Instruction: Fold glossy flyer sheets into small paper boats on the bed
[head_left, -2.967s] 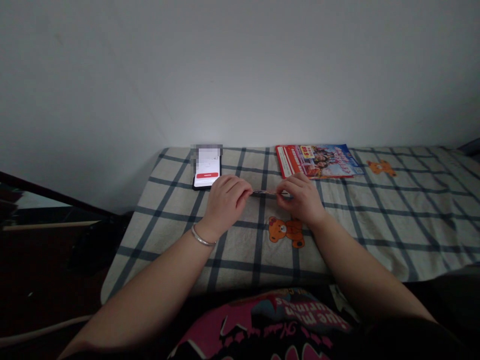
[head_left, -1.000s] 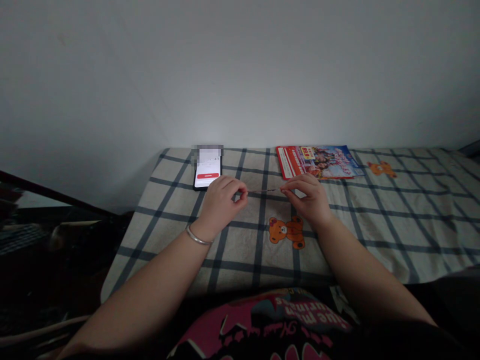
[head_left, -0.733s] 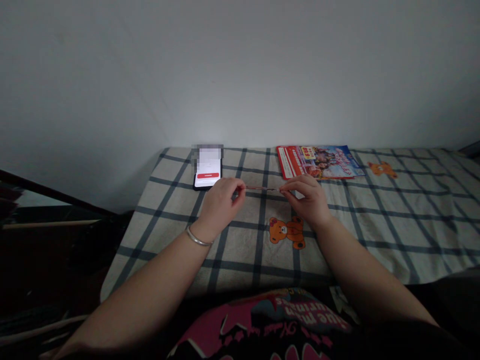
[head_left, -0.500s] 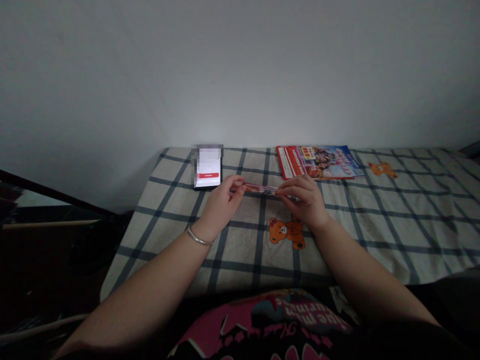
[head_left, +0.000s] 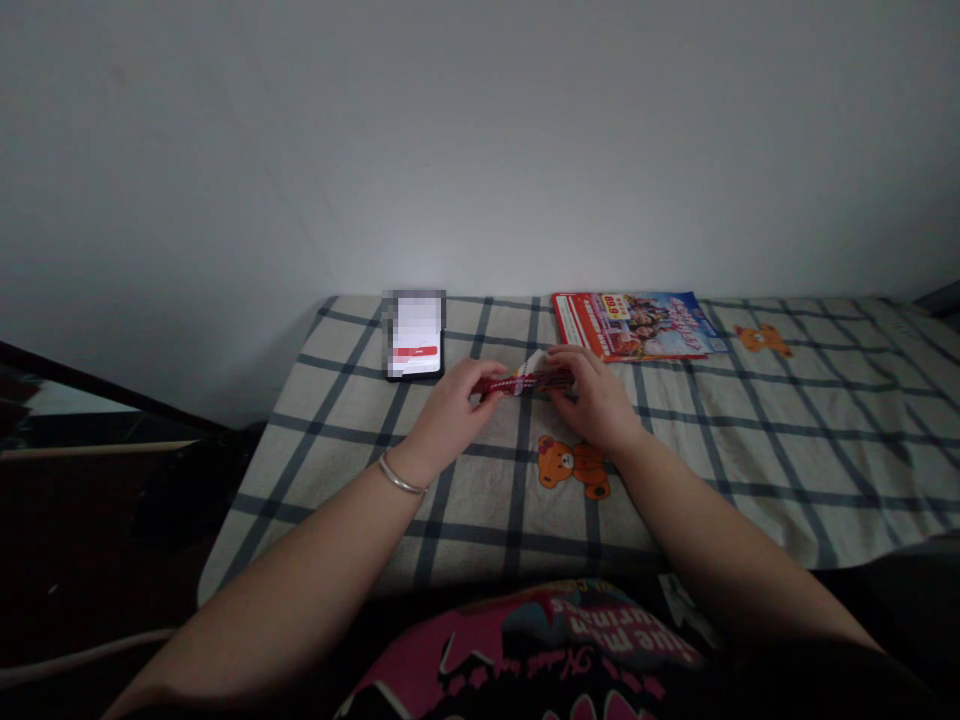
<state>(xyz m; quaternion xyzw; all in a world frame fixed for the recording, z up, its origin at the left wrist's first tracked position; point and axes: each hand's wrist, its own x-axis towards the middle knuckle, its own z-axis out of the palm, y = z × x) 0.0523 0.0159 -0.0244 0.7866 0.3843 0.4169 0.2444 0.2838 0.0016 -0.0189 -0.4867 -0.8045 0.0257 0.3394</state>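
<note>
Between my hands is a folded strip of printed paper (head_left: 525, 382), red and multicoloured with a pale flap standing up near its middle. My left hand (head_left: 459, 395), with a silver bangle on the wrist, pinches the strip's left end. Fingers and thumb of my right hand (head_left: 596, 395) close on its right end, covering part of it. The strip is held just over the checked tablecloth (head_left: 480, 500), above a printed orange bear.
A lit phone (head_left: 417, 335) lies beyond my left hand, partly pixelated. Behind my right hand is a stack of colourful flyers (head_left: 637, 325). A pale wall (head_left: 480, 150) rises at the table's back edge. Dark items lie off the table at left.
The strip was flat and narrow; now it is bent, with a pale flap raised in the middle. My right hand has moved slightly left, and my hands are closer together.
</note>
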